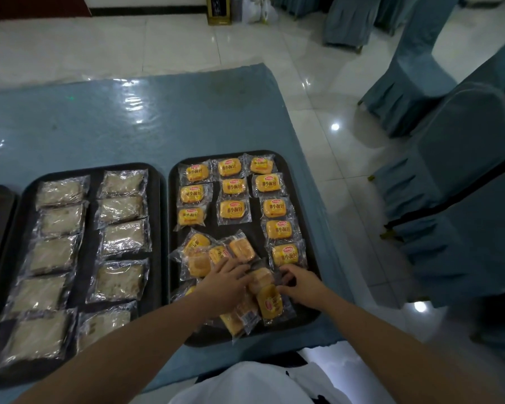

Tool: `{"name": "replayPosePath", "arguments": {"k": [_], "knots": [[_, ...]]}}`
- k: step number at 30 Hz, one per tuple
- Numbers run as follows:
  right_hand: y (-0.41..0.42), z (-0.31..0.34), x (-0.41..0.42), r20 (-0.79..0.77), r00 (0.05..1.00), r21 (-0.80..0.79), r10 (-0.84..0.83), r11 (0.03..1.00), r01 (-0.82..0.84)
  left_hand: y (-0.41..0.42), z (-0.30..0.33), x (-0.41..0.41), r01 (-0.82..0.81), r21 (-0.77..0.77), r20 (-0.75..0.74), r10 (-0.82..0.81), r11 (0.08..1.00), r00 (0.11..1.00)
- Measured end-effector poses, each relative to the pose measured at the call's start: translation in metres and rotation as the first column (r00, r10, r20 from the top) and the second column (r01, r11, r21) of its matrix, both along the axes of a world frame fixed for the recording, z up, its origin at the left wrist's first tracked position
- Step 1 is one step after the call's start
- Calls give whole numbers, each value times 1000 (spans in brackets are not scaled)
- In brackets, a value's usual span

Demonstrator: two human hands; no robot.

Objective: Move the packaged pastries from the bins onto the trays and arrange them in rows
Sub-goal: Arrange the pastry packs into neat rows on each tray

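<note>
Head view showed two bare arms reaching over a black tray on the blue desk. The left hand lay flat, fingers spread, on a loose heap of yellow packaged pastries at the tray's near end. The right hand curled its fingers against one wrapper; whether it pinched was unclear. Farther pastries sat in rows.

Glossy white tiles, blue-covered chairs
</note>
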State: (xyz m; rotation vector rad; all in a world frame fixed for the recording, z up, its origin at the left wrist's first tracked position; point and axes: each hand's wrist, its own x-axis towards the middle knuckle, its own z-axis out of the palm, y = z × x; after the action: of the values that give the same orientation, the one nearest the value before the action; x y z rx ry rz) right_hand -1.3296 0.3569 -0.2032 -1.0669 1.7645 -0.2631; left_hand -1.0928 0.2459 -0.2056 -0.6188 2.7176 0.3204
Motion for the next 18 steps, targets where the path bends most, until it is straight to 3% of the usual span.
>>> {"name": "replayPosePath", "arguments": {"k": [7, 13, 15, 18], "knots": [[5, 3, 2, -36, 998, -13, -51, 999, 51, 3, 3, -5, 18, -41, -59, -21, 999, 998], [47, 5, -26, 5, 932, 140, -363, 923, 359, 7, 6, -15, 65, -42, -91, -69, 997, 994], [61, 2, -31, 3, 866, 181, -500, 852, 491, 10, 6, -19, 85, -40, -81, -88, 996, 993], [67, -1, -29, 137, 630, 242, -764, 643, 727, 12, 5, -27, 88, -37, -46, -90, 995, 995]]}}
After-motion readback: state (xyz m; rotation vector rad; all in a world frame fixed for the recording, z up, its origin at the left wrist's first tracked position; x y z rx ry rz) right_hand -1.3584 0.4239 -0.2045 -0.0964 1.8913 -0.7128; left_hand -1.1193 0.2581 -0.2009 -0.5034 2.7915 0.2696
